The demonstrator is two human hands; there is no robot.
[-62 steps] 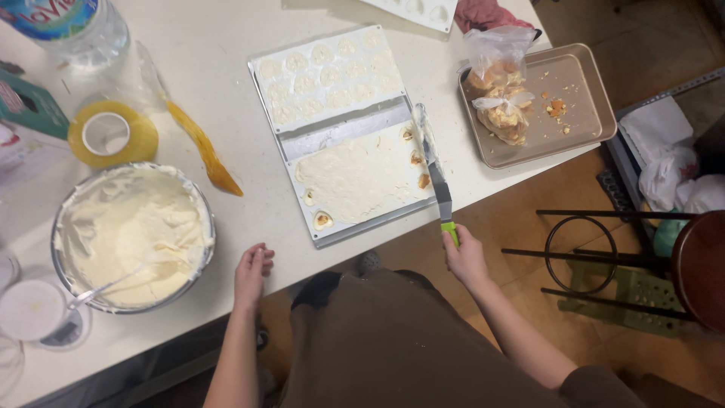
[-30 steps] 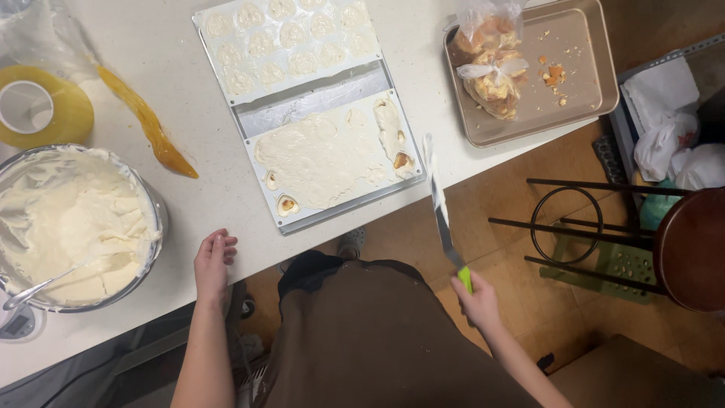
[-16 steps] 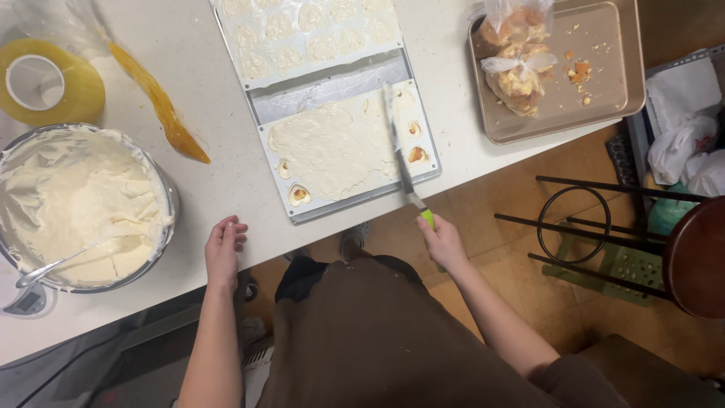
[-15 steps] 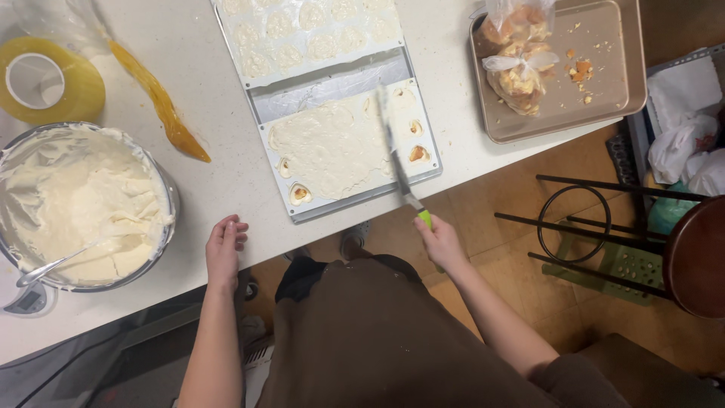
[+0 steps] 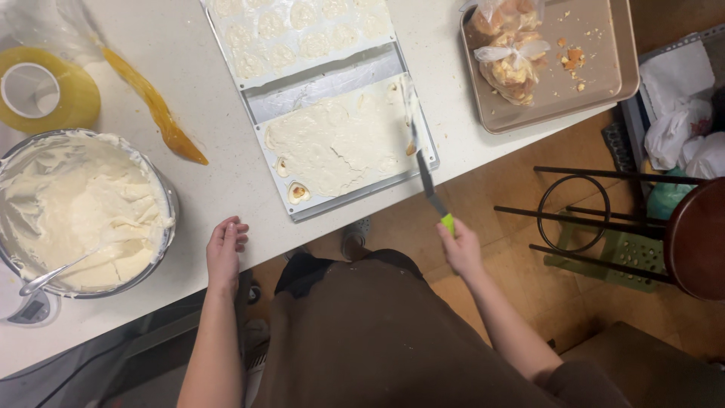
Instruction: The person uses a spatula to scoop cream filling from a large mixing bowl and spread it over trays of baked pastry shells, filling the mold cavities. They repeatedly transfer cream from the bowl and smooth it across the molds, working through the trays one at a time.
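- Right hand (image 5: 461, 253) is closed around the green handle of a palette knife (image 5: 421, 162); half a second ago the blade lay further left over the cream, now it lies along the right edge of the lower mould (image 5: 347, 147), tip pointing up the tray; judged a further levelling pass, with the sweep arriving at the tray's right side.
- Lower mould sits at the table edge in front of the person, covered in spread white cream; a few cavities show filling at the lower left and right edges; judged most of the sheet is levelled, edges outstanding.
- Upper mould (image 5: 302, 34) adjoins it above; its cavities are filled separately.
- Left hand (image 5: 225, 253) rests flat on the table edge, fingers loosely apart, holding nothing; unchanged from a second ago.
- Metal bowl (image 5: 79, 211) of cream, with a utensil in it, stands left.
- Packages: clear knotted bags (image 5: 510, 53) of pale brown pieces on a tan baking tray (image 5: 596, 68), upper right; a yellow round tub (image 5: 45, 91), upper left; an orange-tinted piping bag (image 5: 155, 113) beside it; no label legible.
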